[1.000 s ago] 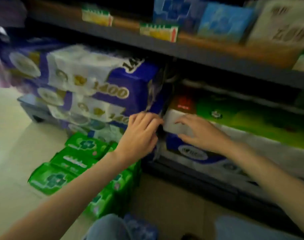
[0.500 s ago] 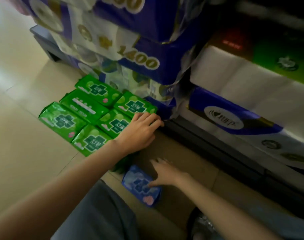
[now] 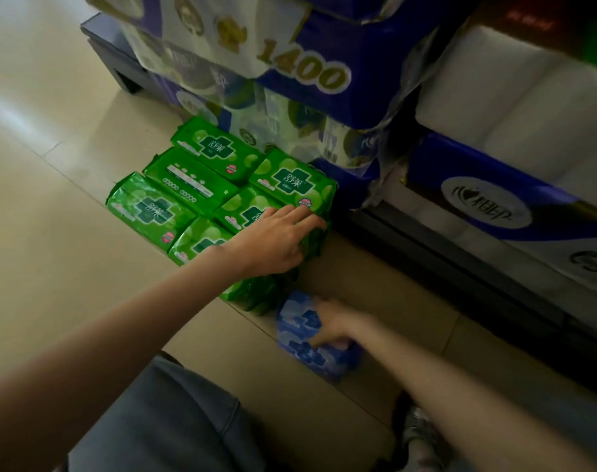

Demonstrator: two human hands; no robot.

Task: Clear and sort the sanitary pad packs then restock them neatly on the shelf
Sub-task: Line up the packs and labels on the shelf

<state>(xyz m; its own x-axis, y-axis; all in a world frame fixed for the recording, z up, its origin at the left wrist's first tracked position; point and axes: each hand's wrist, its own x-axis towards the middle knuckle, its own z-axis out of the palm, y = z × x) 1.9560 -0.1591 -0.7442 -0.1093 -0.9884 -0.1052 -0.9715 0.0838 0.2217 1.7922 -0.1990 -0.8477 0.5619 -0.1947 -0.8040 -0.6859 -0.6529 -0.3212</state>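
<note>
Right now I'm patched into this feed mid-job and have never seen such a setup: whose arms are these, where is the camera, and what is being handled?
There is no machine here: the arms belong to a person, and the single picture comes from a wide-angle camera on their head, looking down at the floor in front of a shop shelf. On the tiled floor lies a cluster of green sanitary pad packs, stacked side by side. The left hand rests flat on top of the nearest green ones, fingers straight. The right hand is blurred; it reaches onto a blue sanitary pad pack lying apart, closer to the person, and seems to be taking hold of it. Behind stand big purple toilet roll packs marked 1400 and white ones.
</note>
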